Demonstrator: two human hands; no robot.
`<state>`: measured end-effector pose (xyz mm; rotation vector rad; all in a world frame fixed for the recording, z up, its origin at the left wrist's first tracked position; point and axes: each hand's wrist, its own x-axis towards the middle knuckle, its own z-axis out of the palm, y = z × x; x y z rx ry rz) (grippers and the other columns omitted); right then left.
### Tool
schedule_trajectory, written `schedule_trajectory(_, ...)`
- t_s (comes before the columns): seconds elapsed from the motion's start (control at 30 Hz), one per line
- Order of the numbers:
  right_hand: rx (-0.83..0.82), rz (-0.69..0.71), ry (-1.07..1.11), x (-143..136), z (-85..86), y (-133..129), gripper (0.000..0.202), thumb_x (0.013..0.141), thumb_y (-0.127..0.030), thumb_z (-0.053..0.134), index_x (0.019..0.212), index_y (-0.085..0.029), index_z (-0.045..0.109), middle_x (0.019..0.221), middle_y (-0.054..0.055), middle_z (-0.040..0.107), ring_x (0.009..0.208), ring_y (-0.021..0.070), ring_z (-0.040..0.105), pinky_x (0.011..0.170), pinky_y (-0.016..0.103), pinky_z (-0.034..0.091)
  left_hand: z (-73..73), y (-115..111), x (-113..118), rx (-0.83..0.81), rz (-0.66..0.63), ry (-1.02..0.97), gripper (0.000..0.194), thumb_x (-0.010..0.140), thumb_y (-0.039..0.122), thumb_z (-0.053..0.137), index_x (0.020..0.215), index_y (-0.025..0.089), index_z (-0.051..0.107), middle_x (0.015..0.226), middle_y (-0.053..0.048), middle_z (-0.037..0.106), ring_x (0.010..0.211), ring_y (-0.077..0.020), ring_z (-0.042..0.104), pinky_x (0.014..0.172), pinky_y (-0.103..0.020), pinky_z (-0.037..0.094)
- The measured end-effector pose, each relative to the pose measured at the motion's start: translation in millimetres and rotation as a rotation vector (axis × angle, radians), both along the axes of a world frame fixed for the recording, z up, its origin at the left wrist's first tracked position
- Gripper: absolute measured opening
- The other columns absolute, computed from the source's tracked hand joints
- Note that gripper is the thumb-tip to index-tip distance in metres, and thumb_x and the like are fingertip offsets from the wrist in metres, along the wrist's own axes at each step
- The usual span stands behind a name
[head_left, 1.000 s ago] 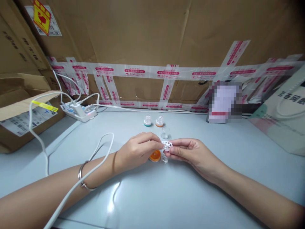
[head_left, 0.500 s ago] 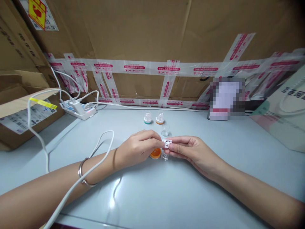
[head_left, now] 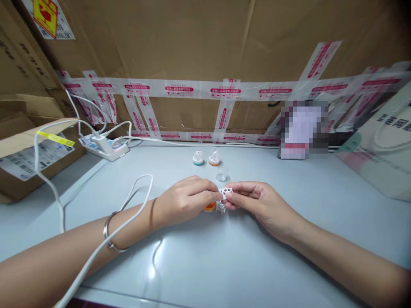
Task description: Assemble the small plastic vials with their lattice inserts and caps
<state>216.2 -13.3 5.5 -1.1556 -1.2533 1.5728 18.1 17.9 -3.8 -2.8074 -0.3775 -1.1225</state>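
Note:
Between the fingertips of both hands is a small white openwork plastic piece (head_left: 226, 193). My left hand (head_left: 186, 199) comes in from the left and pinches its left edge. From the right, my right hand (head_left: 265, 203) grips the other side between thumb and fingers. Just below the fingers a second white lattice piece (head_left: 221, 207) lies on the table. Beside it sits an orange round cap (head_left: 209, 207), partly hidden by my left hand. A clear plastic dome (head_left: 221, 174) stands a little behind the hands.
Two small clear-domed capsules stand farther back, one with a teal base (head_left: 198, 158), one with an orange base (head_left: 214, 158). A white cable (head_left: 105, 244) crosses my left forearm. A power strip (head_left: 104, 145) and open carton (head_left: 38, 149) are left; a blurred phone-like object (head_left: 300, 132) leans right.
The held white piece has tilted slightly, and both hands have barely shifted. The view has moved a little.

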Motion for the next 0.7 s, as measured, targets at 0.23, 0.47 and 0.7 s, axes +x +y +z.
schedule_trajectory(0.23,0.010,-0.015,0.036,0.1,-3.3,0.7,0.028,0.066,-0.032,0.074,0.090,-0.018,0.070,0.077,0.002,0.069,0.071,0.0132,0.063,0.075,0.028,0.049,-3.1,0.0,0.4,-0.159,-0.003,-0.077,0.019,0.083,0.002,0.047,0.090,0.013,0.061,0.087,-0.007,0.065,0.078,-0.0121,0.060,0.070,-0.023,0.051)
schedule_trajectory(0.47,0.101,0.026,0.022,1.3,-2.9,2.7,0.031,0.068,-0.032,0.073,0.096,-0.022,0.067,0.085,0.001,0.068,0.078,0.0134,0.062,0.075,0.027,0.048,-2.5,-2.8,8.5,-0.379,-0.044,-0.222,0.009,0.084,0.010,0.055,0.090,0.013,0.061,0.085,-0.006,0.065,0.081,-0.0120,0.061,0.074,-0.023,0.051)
schedule_trajectory(0.7,0.134,-0.065,-0.130,20.3,-1.0,25.2,0.030,0.069,-0.040,0.071,0.086,-0.017,0.065,0.077,0.002,0.064,0.072,0.0122,0.058,0.071,0.025,0.046,3.4,-9.1,9.9,-0.469,0.208,0.057,0.025,0.079,0.031,0.062,0.100,0.017,0.060,0.102,-0.007,0.060,0.100,-0.0210,0.052,0.089,-0.038,0.041)
